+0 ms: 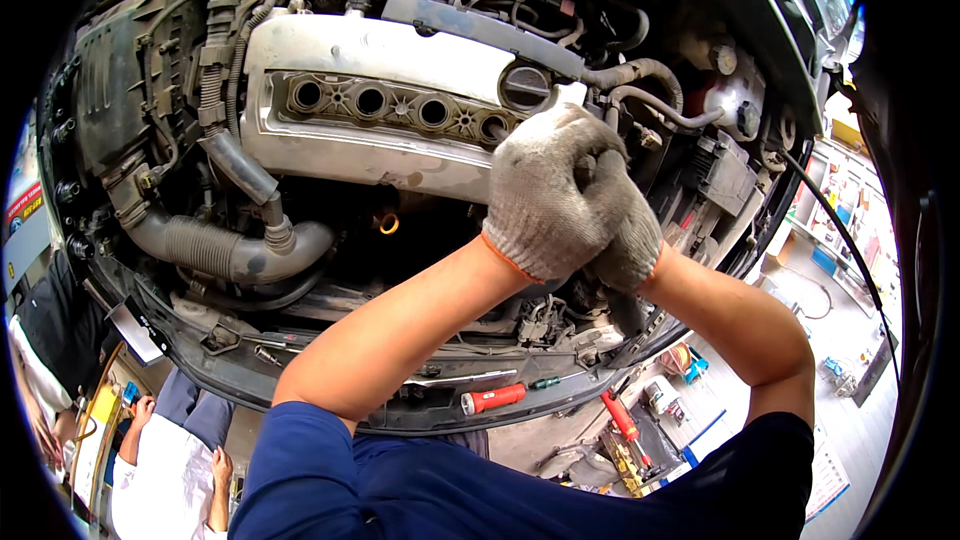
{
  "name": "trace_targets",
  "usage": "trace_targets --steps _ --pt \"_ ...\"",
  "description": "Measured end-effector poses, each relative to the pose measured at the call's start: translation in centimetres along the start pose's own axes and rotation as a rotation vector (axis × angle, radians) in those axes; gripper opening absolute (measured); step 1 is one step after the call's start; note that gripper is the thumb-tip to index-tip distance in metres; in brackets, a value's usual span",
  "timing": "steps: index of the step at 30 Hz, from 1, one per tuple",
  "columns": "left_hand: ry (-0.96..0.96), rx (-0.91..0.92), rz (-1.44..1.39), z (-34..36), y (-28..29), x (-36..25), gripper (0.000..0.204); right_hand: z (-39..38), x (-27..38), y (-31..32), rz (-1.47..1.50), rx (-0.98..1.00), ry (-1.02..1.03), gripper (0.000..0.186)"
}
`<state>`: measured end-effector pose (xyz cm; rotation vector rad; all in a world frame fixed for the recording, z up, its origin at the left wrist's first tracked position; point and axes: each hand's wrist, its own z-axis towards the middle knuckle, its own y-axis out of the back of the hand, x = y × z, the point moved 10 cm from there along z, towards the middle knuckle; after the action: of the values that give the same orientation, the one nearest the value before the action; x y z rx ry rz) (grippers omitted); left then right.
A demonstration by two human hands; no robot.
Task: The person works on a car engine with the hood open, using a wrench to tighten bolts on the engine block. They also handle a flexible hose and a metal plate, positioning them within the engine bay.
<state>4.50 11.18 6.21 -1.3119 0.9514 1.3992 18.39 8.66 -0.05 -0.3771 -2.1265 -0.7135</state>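
Observation:
My left hand (550,195), in a grey knit glove with an orange cuff, is closed in a fist over the right end of the silver engine cover (380,50). Pressed against it is my right hand (628,225), gloved alike and also closed. What the two hands grip is hidden by the gloves. A dark piece (625,312) shows just below my right glove; its kind is unclear. Several round plug wells (370,101) run in a row along the cover. The rightmost well (495,128) lies right beside my left glove, partly covered. A black oil filler cap (525,88) sits just above.
A thick air hose (220,245) bends along the left. On the front edge lie a red flashlight (495,398) and a green-handled screwdriver (545,382). A thin prop rod (840,210) stands at right. Another person (170,470) is at lower left.

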Motion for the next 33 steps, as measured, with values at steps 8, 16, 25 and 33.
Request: trace_targets --steps 8,16,25,33 --pt "-0.019 0.012 -0.044 0.4 0.1 0.6 0.012 -0.3 3.8 0.4 -0.311 0.032 0.009 0.04" --pt "-0.006 0.032 -0.052 0.8 -0.3 0.5 0.01 -0.8 3.6 -0.1 -0.181 -0.032 -0.015 0.04" --pt "0.013 0.113 -0.013 1.0 -0.9 0.8 0.008 -1.3 3.9 -0.4 -0.401 -0.016 0.054 0.051" --pt "-0.05 0.001 0.107 1.0 -0.6 0.1 0.021 0.2 2.1 1.6 0.023 -0.119 0.004 0.06"
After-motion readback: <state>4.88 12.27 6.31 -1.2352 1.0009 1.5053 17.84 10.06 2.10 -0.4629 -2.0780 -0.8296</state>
